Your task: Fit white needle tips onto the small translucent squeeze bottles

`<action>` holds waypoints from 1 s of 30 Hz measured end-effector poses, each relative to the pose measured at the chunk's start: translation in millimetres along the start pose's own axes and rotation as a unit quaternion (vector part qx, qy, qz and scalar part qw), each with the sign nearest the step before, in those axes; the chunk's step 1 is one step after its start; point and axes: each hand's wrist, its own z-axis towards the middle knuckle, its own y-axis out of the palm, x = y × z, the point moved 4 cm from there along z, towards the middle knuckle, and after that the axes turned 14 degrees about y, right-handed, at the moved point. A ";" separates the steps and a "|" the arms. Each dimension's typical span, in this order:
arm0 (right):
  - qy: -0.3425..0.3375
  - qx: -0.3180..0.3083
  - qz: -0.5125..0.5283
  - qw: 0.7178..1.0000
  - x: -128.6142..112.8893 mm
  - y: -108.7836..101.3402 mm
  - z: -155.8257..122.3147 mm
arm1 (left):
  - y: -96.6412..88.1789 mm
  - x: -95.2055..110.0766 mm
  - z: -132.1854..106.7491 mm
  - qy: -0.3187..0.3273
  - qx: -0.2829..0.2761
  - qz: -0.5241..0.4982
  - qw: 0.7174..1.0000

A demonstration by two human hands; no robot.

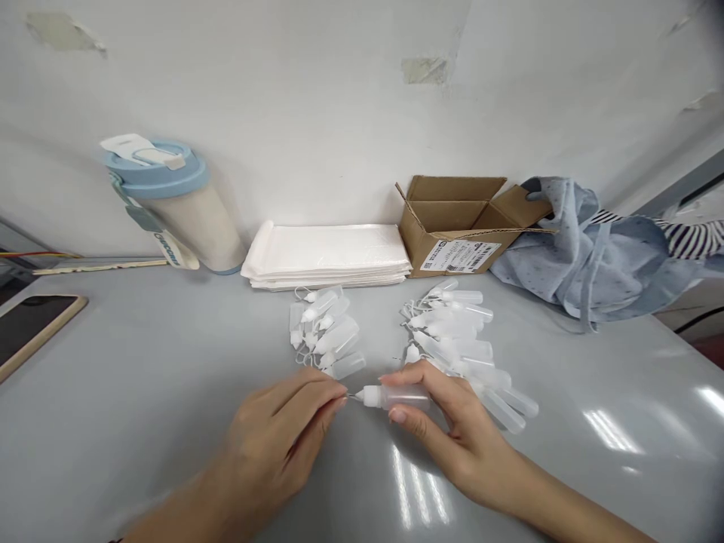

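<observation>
My right hand (452, 426) grips a small clear plastic dropper bottle (396, 396) lying sideways, its white nozzle pointing left. My left hand (283, 437) has its fingertips pinched together at the nozzle's tip, apparently on a tiny cap or needle that I cannot make out. Just behind my hands lie two heaps of the same small bottles on the grey table (141, 392): a left pile (328, 332) and a larger right pile (464, 339), which my right hand partly covers.
A stack of white padded envelopes (328, 256) lies against the wall. An open cardboard box (458, 222) stands to its right, next to a bundle of blue cloth (593, 256). A blue-lidded tumbler (175, 204) stands at the back left, a phone (31, 328) at the left edge.
</observation>
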 end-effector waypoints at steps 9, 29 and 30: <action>0.000 -0.006 -0.019 1.000 5.6 1.0 -0.2 | 3.3 5.8 0.6 0.040 -0.030 -0.050 0.997; -0.013 -0.014 -0.014 1.000 0.4 3.2 -1.0 | 0.9 1.8 -1.5 0.027 0.010 -0.004 1.000; -0.013 -0.010 -0.010 1.000 0.0 2.2 -0.9 | -0.3 1.0 -0.5 0.025 0.010 0.002 1.000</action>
